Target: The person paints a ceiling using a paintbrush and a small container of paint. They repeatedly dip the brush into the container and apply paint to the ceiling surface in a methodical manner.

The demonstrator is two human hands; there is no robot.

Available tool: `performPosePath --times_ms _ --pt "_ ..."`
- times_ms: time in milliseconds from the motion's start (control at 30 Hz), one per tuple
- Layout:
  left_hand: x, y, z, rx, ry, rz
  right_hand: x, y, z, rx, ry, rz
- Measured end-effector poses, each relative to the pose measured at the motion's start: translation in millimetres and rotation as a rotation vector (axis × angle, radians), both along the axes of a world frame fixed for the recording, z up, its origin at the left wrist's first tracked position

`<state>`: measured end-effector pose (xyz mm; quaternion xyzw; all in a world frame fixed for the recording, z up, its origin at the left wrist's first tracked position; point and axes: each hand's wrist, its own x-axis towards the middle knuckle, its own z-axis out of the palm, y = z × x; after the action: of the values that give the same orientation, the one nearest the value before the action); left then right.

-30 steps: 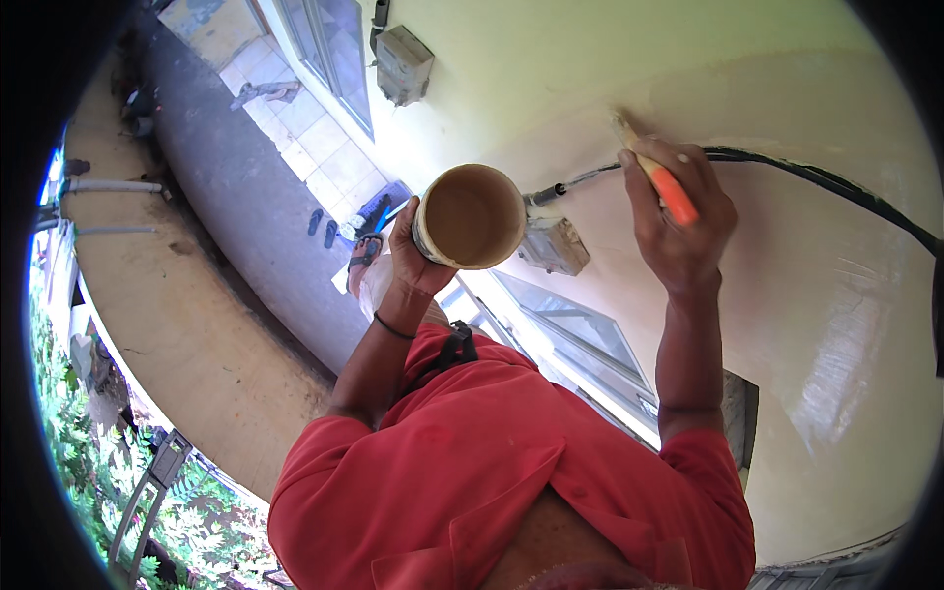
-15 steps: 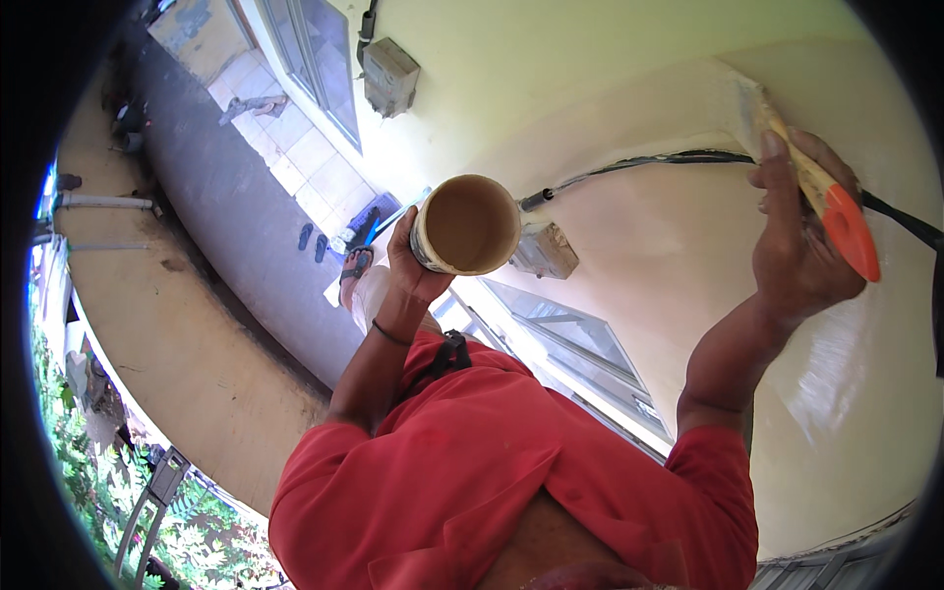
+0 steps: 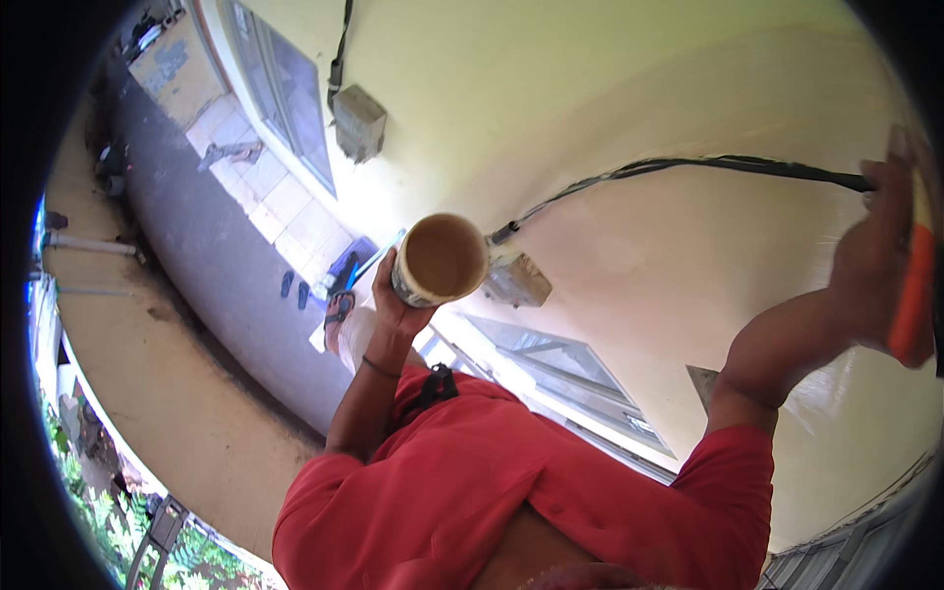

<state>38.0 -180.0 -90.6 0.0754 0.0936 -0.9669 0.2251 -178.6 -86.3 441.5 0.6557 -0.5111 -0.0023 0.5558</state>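
Observation:
In my left hand is a small paint tub, tilted so its mouth faces me. Beige-brown paint shows inside, and my fingers wrap round its side. My right hand is raised at the far right, close to the pale wall. It grips a flat paintbrush by its orange handle. The brush's bristle end lies at the dark rim of the picture and is hard to make out.
Black cables run across the wall from a grey box. Another box is fixed farther up. A window is beside me. Slippers lie on the dark floor; a tan low wall curves along the left.
My right hand and the paintbrush have moved right, toward the picture's edge. The tub in my left hand appears slightly lower and farther left, as the whole view has shifted.

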Motion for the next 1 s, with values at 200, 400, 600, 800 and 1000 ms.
performPosePath --times_ms 200,400,600,800,1000 --pt "0 -2 -4 0.019 0.022 0.018 28 -19 -80 0.103 -0.073 -0.194" --pt "-1 -3 -13 0.000 -0.010 0.008 33 -5 -117 0.366 -0.175 -0.079" --pt "4 -8 1 0.005 -0.052 0.011 34 -16 4 -0.048 -0.586 -0.047" --pt "-7 -2 7 -0.038 -0.003 -0.051 37 -11 106 -0.424 -0.434 0.017" --pt "-11 -2 11 -0.029 0.006 -0.043 17 -7 157 -0.388 -0.002 0.180"
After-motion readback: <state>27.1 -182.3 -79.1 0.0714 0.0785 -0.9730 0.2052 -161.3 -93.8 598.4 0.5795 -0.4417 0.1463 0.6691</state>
